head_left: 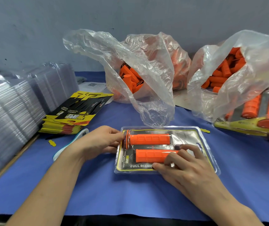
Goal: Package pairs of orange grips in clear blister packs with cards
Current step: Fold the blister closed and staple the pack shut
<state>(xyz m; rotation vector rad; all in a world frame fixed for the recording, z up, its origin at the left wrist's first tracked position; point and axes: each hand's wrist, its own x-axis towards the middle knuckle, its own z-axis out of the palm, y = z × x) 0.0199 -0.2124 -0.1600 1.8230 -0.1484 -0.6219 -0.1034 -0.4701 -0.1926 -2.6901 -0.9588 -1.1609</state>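
Observation:
A clear blister pack (210, 159) lies flat on the blue mat in front of me, with a black and yellow card inside it. Two orange grips lie side by side in it: the far grip (149, 139) and the near grip (150, 155). My left hand (98, 141) holds the pack's left edge, fingertips at the flanged end of the far grip. My right hand (182, 165) lies on the near grip's right end, fingers curled over it and thumb on the card's lower edge.
A stack of black and yellow cards (75, 115) sits at the left, beside stacks of empty clear blisters (16, 108). Two plastic bags of loose orange grips (130, 77) (225, 72) stand behind. Finished packs (261, 111) pile up at the right.

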